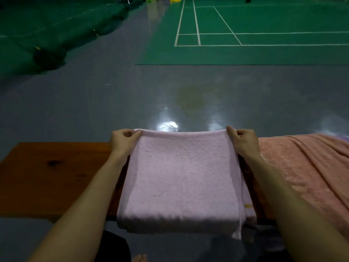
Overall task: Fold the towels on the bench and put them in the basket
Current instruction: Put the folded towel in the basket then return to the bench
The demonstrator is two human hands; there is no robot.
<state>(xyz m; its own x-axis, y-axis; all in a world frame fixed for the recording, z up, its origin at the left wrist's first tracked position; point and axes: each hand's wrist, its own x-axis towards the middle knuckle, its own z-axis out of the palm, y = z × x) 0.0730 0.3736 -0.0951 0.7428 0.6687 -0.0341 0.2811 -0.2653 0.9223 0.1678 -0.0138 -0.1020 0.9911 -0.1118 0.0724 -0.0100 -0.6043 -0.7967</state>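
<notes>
Left hand (125, 138) and right hand (243, 138) each pinch a far corner of the pink towel (181, 176). Its far edge spans between them across the table (52, 176), near edge hanging toward the person.

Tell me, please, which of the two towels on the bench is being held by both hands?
The pink towel in the middle, pinched at its far corners by the left hand and right hand. The peach towel lies untouched beside it.

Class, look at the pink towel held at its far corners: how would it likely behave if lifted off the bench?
The pink towel would probably flop: its far edge already sags between the left hand and right hand. Its fuzzy terry surface likely resists slipping. Folded in layers, it may feel fairly bulky yet soft, draping over the bench edge.
</notes>
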